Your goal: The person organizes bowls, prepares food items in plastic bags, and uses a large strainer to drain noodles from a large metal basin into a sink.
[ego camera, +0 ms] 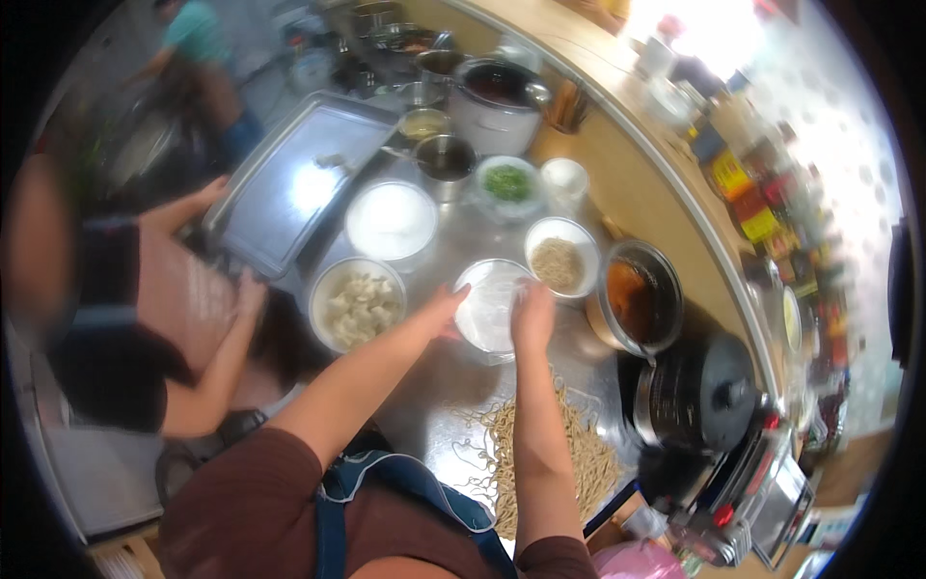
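A round white bowl (486,307) sits on the steel worktop in front of me, apparently lined with thin clear plastic film that shows below its rim. My left hand (447,313) holds the left edge of this bowl, thumb on the rim. Curled fingers of my right hand (533,318) are at the opposite edge, on the rim and film; the exact grip is blurred. Just beyond the right hand is a white bowl of noodles (557,262). A bowl of pale dumplings (365,307) lies left of my left hand. Loose noodles (571,441) spread beneath my right forearm.
A large metal tray (307,181) is at the left, beside a person in an apron (192,289). Around the bowls stand a bowl of chopped greens (508,182), a pot of brown liquid (640,297), a lidded black pot (723,394) and a slow cooker (495,116).
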### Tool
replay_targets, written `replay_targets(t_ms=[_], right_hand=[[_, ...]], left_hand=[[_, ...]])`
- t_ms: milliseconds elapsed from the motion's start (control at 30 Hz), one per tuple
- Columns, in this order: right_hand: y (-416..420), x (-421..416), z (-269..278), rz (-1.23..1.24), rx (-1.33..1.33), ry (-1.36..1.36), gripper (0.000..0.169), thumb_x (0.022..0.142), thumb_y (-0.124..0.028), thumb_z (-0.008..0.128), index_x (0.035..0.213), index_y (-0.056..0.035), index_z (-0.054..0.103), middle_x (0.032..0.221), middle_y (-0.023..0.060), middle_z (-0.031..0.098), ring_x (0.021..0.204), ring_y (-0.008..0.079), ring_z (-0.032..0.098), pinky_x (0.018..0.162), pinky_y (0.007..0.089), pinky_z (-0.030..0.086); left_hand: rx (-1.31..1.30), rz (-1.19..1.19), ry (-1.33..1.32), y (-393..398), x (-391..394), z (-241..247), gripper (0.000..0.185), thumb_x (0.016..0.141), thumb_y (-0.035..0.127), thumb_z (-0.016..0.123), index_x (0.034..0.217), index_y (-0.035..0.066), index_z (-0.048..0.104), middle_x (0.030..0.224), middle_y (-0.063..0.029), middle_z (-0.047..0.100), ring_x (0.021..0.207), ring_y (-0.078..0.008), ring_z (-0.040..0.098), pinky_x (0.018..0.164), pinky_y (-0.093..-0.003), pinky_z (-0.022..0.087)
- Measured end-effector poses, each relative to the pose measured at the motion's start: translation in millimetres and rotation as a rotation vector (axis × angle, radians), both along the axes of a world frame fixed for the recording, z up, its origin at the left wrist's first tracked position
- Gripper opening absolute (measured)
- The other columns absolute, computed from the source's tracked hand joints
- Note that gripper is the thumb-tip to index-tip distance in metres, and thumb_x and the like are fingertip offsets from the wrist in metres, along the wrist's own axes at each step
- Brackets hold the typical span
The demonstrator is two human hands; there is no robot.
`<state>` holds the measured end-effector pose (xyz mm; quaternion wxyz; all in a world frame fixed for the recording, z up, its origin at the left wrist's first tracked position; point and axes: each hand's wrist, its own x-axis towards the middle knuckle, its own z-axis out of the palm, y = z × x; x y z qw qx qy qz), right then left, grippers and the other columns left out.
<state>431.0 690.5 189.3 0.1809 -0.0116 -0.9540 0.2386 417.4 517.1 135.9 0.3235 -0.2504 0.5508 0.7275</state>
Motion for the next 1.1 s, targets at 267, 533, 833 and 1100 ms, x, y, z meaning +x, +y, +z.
replay_targets(t_ms=[267, 533, 833, 1100], right_hand=[[-35, -13, -44, 0.137, 0.369, -0.558, 0.061, 0.064, -0.044, 0.071, 0.115, -0.016, 0.053, 0.123, 0.0138, 0.045, 0.116, 0.0312, 0.041, 0.087, 0.0491, 0.04], [-97, 57, 25, 0.28, 0.152, -0.082, 0.036, 0.077, -0.012, 0.059, 0.11, -0.0001, 0.052, 0.105, 0.018, 0.056, 0.097, 0.0308, 0.053, 0.081, 0.0391, 0.045], [-470, 298, 34, 2.035, 0.083, -1.123, 0.035, 0.082, -0.016, 0.06, 0.115, -0.0063, 0.053, 0.109, 0.0142, 0.057, 0.098, 0.0252, 0.056, 0.084, 0.0344, 0.044], [-727, 299, 32, 1.722, -0.214, -0.486, 0.029, 0.081, -0.013, 0.06, 0.109, -0.0063, 0.056, 0.097, 0.0144, 0.057, 0.092, 0.0254, 0.055, 0.08, 0.0347, 0.044]], left_hand=[[-0.07, -0.233, 0.365, -58, 132, 32, 0.066, 0.089, 0.034, 0.05, 0.139, 0.014, 0.012, 0.117, -0.0124, 0.047, 0.088, -0.0182, 0.056, 0.065, -0.0327, 0.049], [-0.289, 0.148, -0.036, -263, 412, -12, 0.043, 0.089, 0.037, 0.045, 0.122, 0.008, 0.045, 0.106, -0.0107, 0.056, 0.089, -0.0181, 0.056, 0.072, -0.0295, 0.047], [0.016, 0.955, 0.516, -360, 525, -55, 0.036, 0.091, 0.029, 0.046, 0.119, 0.008, 0.043, 0.1, -0.0111, 0.058, 0.079, -0.0199, 0.06, 0.067, -0.0315, 0.051], [-0.2, 1.382, 0.169, -473, 608, 42, 0.034, 0.091, 0.026, 0.046, 0.118, 0.007, 0.046, 0.103, -0.0104, 0.055, 0.089, -0.0174, 0.056, 0.075, -0.0291, 0.047]])
